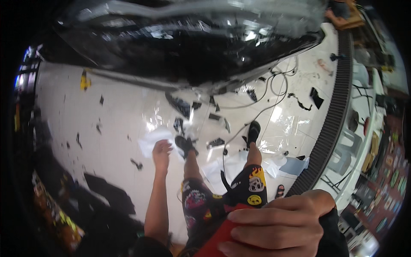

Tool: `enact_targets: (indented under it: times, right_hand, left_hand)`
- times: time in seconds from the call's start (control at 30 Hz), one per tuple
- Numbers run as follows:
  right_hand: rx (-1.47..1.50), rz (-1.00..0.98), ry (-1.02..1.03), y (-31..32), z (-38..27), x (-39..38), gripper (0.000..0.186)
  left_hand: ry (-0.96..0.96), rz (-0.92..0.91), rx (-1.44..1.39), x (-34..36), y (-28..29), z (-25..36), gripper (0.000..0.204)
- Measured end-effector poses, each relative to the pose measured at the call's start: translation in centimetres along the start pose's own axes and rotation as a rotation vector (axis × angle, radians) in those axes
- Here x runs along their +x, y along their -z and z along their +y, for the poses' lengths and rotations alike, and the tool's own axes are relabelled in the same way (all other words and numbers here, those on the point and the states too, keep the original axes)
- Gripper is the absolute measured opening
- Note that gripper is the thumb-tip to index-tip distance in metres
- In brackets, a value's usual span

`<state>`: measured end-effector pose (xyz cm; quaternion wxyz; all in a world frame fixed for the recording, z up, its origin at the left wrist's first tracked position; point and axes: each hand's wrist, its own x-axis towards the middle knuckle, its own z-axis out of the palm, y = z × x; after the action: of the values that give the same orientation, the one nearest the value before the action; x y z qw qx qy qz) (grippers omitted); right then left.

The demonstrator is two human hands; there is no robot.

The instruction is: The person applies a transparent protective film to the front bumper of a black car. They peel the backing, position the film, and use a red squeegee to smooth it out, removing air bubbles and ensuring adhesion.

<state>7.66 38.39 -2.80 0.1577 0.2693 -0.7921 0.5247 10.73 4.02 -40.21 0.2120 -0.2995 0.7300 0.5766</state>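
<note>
My left hand hangs over the tiled floor with its fingers loosely apart and nothing seen in it. Beneath it lies a crumpled white sheet, close to my dark shoe. Close to the camera, my right hand is curled against a flat red thing in front of my body. Most of that red thing is hidden by the hand and the lower edge, so its kind cannot be made out. Ahead, apart from both hands, is the glossy black body of a car.
Black film scraps litter the floor. A grey cable loops past my feet. A yellow tool lies at the left. Along the right runs a dark ribbed strip, with grey plastic stools beyond. Another person's hand shows at the top right.
</note>
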Motion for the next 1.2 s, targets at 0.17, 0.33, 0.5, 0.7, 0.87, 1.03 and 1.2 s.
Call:
enact_targets:
  times: [0.17, 0.33, 0.5, 0.7, 0.87, 1.03, 1.2]
  right_hand:
    - [0.16, -0.209, -0.178, 11.6, 6.8, -6.9, 0.027]
    - [0.016, -0.281, -0.563, 16.6, 19.2, -19.3, 0.026]
    - [-0.016, -0.329, -0.98, 19.3, 26.2, -34.2, 0.024]
    - [-0.169, -0.438, -1.235, 18.2, 29.5, -41.6, 0.032]
    - [-0.155, -0.493, -1.337, 14.9, 33.7, -44.4, 0.038]
    - [-0.147, -0.56, -1.241, 11.7, 36.9, -46.1, 0.038]
    - [-0.18, -0.636, -1.15, 9.3, 37.0, -44.0, 0.04]
  left_hand:
    - [-0.091, 0.046, 0.346, -0.2, -14.5, -11.8, 0.028]
    - [0.153, -0.092, 0.766, 4.3, -33.1, -17.4, 0.061]
    - [0.283, 0.197, 0.872, 11.1, -40.7, -24.3, 0.083]
    - [0.439, -0.336, 0.255, 12.5, -40.9, -26.7, 0.078]
    - [0.849, -0.044, -0.591, 14.6, -25.6, -33.9, 0.091]
    - [0.435, 0.469, -0.656, 19.0, -16.1, -35.2, 0.054]
    - [0.144, 0.605, 0.123, 17.8, -18.0, -29.6, 0.021]
